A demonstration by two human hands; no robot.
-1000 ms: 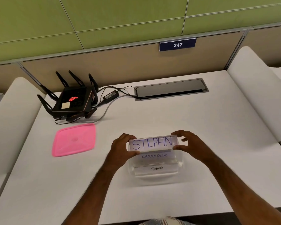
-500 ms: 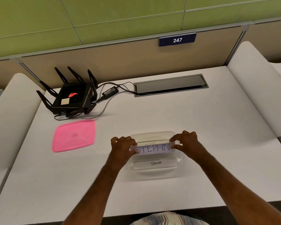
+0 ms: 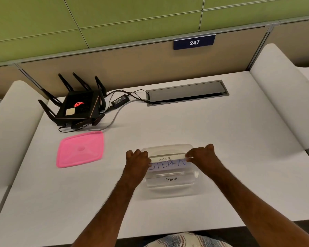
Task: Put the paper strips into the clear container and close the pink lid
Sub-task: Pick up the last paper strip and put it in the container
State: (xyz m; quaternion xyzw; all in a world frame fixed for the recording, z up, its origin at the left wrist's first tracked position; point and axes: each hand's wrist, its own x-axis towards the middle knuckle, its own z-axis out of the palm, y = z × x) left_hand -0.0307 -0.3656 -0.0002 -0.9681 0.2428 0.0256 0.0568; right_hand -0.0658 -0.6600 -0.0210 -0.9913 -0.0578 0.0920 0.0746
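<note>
While the black router (image 3: 77,106) sits at the far left of the white desk (image 3: 221,139), the pink lid (image 3: 80,152) lies flat just in front of it, well apart from the clear container (image 3: 169,182). Over that container, the left hand (image 3: 137,162) pinches one end of a paper strip marked STEPHN (image 3: 169,164) with curled fingers, and the right hand (image 3: 202,157) pinches the other end. Another strip, marked PANDA (image 3: 170,179), lies inside the container, nearer the person.

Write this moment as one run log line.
left hand, right hand: pinch STEPHN strip | over clear container | pink lid: off
</note>
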